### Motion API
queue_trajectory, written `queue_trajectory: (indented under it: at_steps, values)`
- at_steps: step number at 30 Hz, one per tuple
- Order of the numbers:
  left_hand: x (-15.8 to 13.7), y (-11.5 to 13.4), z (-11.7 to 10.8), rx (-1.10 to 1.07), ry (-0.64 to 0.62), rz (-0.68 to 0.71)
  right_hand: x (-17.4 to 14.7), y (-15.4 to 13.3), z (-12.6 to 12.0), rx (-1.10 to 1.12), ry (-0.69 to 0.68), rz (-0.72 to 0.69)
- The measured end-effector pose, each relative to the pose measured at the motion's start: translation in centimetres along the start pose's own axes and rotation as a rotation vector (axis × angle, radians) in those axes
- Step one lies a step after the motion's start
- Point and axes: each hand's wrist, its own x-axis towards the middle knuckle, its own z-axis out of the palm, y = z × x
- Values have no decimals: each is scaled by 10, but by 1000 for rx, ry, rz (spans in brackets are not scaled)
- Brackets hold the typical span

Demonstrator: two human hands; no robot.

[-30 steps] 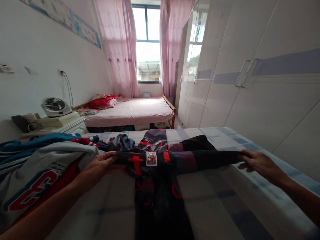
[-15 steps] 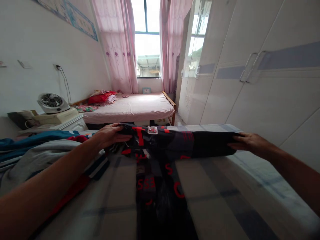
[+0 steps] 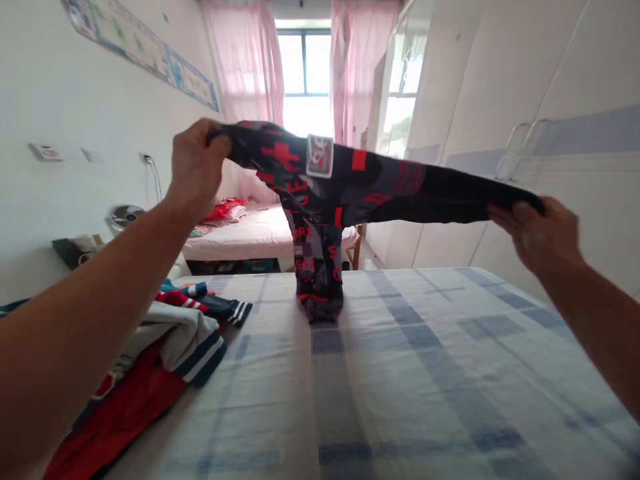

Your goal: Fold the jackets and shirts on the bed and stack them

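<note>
A black and dark grey sweatshirt [image 3: 320,200] with red letters and a white-edged patch is stretched in the air between my two hands. My left hand [image 3: 200,157] is closed on its left upper end, around shoulder height. Lower and to the right, my right hand [image 3: 543,230] grips the end of the plain black sleeve part. The middle of the sweatshirt hangs as a narrow, bunched strip, its lower end at the bedsheet [image 3: 400,373]. That sheet is white with blue-grey checks.
A heap of clothes [image 3: 185,333] in red, grey and blue lies on the bed at the left. Beyond are a second bed [image 3: 270,230] with a pink sheet, a small fan [image 3: 127,215], and pink curtains [image 3: 245,67]. A white wardrobe [image 3: 465,87] lines the right side.
Both hands have risen with the sweatshirt, lifting it off the near part of the bed. Its hanging part now reaches away from me, and the view has tilted up slightly.
</note>
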Motion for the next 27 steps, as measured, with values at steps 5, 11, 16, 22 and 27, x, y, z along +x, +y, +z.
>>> queue_trajectory:
  at_steps: [5, 11, 16, 22, 27]
  values:
    - [-179, -82, -13, 31, -383, 287, -108, 9, -110, -636, -333, 171]
    - [-303, -123, 8, 155, -732, 230, -197, 36, -174, -883, -703, 236]
    - [-293, -109, -1, 331, -633, 257, -196, 25, -169, -926, -645, 7]
    - [-303, -108, -19, 309, -938, 194, -191, 31, -194, -1017, -920, 78]
    - [-273, -99, -17, 322, -698, 129, -180, 33, -186, -1230, -722, 63]
